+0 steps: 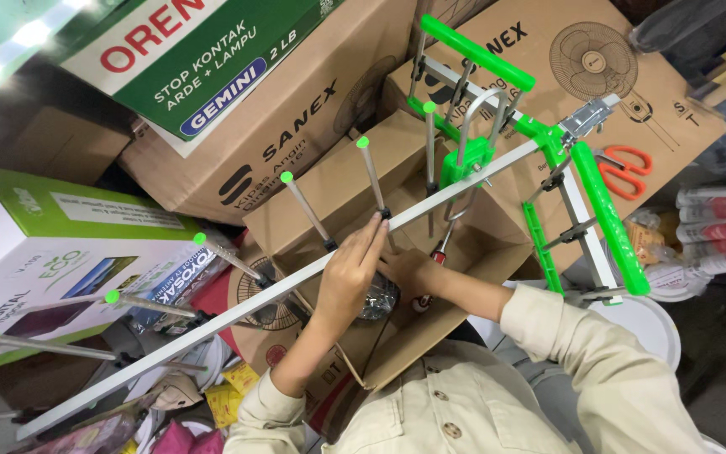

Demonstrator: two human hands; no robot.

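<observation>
A long aluminium antenna boom [237, 313] runs diagonally from lower left to upper right, with several thin rods tipped in green caps [286, 177] sticking up from it. Green plastic brackets and a reflector frame [607, 214] sit at its right end. My left hand [348, 273] grips the boom near its middle, fingers over the bar. My right hand [409, 271] is just below the boom, beside a screwdriver with a red handle [440, 249]; whether it holds the screwdriver is hidden by the left hand. A small clear bag [380, 298] lies under my hands.
Open brown cardboard boxes [355, 181] lie under the antenna. Orange-handled scissors [628, 168] rest on a fan carton at the right. A green and white box [52, 261] stands at left. Packets and wrappers [228, 395] litter the lower left; a white round lid [644, 324] sits at right.
</observation>
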